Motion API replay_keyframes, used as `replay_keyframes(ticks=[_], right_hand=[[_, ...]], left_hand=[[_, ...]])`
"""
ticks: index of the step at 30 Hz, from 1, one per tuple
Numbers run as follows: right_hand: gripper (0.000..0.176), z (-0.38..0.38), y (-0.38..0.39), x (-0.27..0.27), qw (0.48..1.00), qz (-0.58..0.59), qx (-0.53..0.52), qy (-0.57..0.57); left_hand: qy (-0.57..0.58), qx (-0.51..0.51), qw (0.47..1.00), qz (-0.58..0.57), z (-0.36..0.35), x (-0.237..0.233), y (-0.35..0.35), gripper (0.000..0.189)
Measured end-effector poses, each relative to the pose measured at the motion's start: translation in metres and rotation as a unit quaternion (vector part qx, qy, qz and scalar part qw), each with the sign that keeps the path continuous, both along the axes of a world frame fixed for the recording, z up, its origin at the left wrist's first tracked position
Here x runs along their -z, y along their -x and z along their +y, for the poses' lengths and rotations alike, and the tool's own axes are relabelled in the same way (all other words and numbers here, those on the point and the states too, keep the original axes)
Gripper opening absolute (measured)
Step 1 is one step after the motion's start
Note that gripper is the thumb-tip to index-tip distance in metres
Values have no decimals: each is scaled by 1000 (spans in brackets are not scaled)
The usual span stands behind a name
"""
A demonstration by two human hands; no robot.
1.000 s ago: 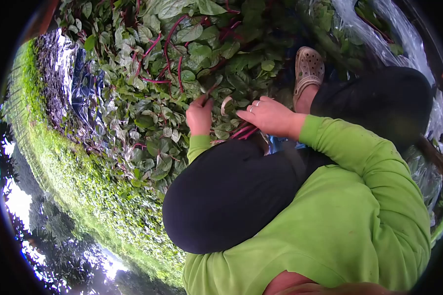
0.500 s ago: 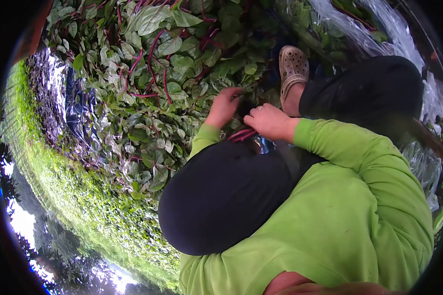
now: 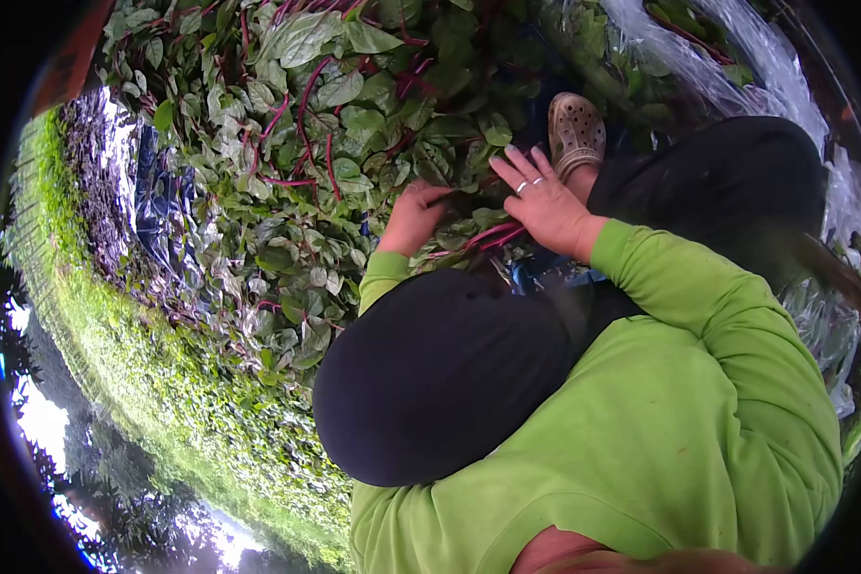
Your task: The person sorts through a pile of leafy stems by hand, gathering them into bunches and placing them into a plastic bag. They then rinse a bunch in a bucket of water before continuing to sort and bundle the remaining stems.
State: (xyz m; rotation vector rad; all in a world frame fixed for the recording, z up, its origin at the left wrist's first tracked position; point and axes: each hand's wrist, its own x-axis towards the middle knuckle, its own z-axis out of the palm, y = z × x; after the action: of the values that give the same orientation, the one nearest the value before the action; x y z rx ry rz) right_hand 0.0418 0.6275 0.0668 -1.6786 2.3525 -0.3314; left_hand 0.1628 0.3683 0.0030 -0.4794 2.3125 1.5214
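Spread open since a moment ago, right hand (image 3: 545, 196), fingers fanned over broad green leaves on red vines (image 3: 306, 143). Bunch of magenta stems (image 3: 496, 234) just under palm. Left hand (image 3: 413, 215) curled into foliage, grip hidden. Black-trousered knee (image 3: 450, 373) blocking near side; clear plastic sheeting (image 3: 737, 48) and beige perforated clog (image 3: 576, 129) beyond.

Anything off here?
Nothing stands out. The left hand is buried in the leaves, the right hand lies open over a bundle of red stems. The clear plastic at upper right is crumpled, nothing more.
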Motion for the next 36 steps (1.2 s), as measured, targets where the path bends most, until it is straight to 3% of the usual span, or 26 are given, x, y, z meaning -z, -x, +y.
replay_keyframes(ticks=[2,5,9,12,14,16,19,22,28,31,34,36], right_hand=[[21,1,3,11,999,32,3,-5],[21,-3,2,27,995,-75,-9,-72],[20,-9,-4,20,994,-71,-41,-66],[15,-14,-4,12,998,-36,-49,30],[14,-19,-3,4,997,-26,-64,39],[13,-22,-3,0,996,-19,-73,42],[13,-22,-6,-2,996,-18,-81,33],[13,-24,-7,-3,995,-19,-93,27],[13,-21,-7,-3,994,-29,-101,22],[14,-24,-7,-4,994,-28,-99,21],[14,-24,-9,-5,995,-37,-96,14],[13,-21,-9,-4,995,-41,-89,18]], left_hand=[[-26,26,999,23,-12,-17,-14,27],[-39,16,996,-79,-18,-30,-32,32],[-90,-96,990,55,2,-45,-33,30],[-86,-108,984,109,19,-50,-23,28],[51,14,992,113,12,-32,-27,28],[219,98,963,125,14,-38,-25,26],[259,128,948,137,16,-42,-22,25],[145,100,978,107,21,-40,-22,20],[48,132,990,24,7,-26,-14,24],[97,108,989,-1,5,-26,-3,27],[340,88,927,130,23,-17,8,27],[254,61,951,163,25,5,23,28]])
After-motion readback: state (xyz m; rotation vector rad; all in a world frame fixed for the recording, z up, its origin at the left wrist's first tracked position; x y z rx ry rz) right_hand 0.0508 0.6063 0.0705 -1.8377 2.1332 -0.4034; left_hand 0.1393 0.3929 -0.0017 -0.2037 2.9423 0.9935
